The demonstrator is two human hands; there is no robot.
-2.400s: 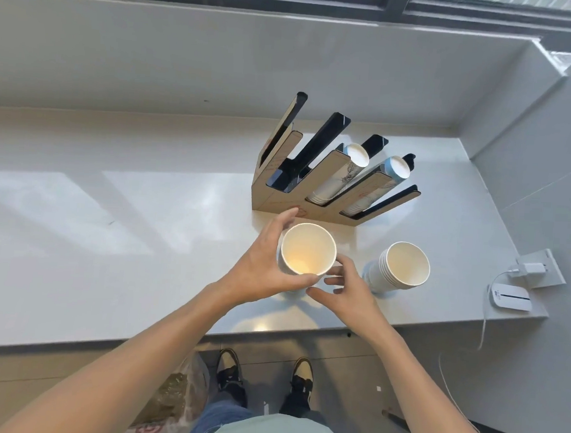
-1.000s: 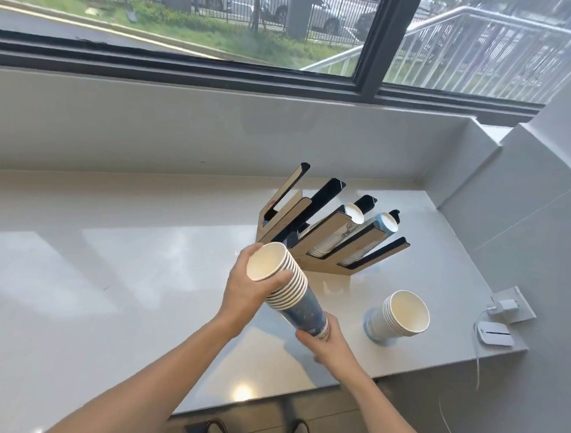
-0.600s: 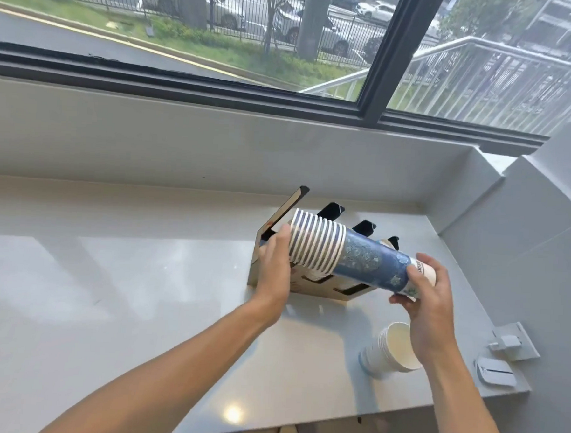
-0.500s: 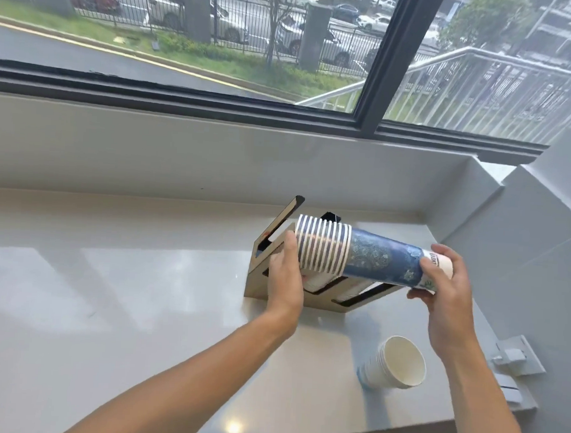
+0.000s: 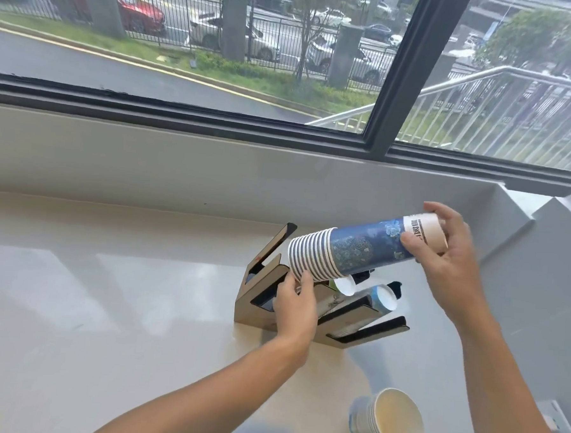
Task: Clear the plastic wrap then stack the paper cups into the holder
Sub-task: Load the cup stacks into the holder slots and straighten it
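A long stack of blue paper cups [image 5: 358,251] lies almost level in the air, just above the slanted wooden cup holder [image 5: 260,301]. My left hand [image 5: 294,304] grips the stack's rim end, low and next to the holder's left slots. My right hand [image 5: 447,254] holds the white base end, raised higher at the right. Two of the holder's right slots hold cup stacks [image 5: 380,299]. I see no plastic wrap.
A short stack of cups [image 5: 389,420] lies on its side on the white counter [image 5: 107,306] at the near right. A wall socket [image 5: 557,426] sits at the right edge. A low wall and a window stand behind the holder.
The cup stack has swung from upright on the counter to nearly level over the holder. Its base end has risen at the right and its rim end has dropped towards the left slots.
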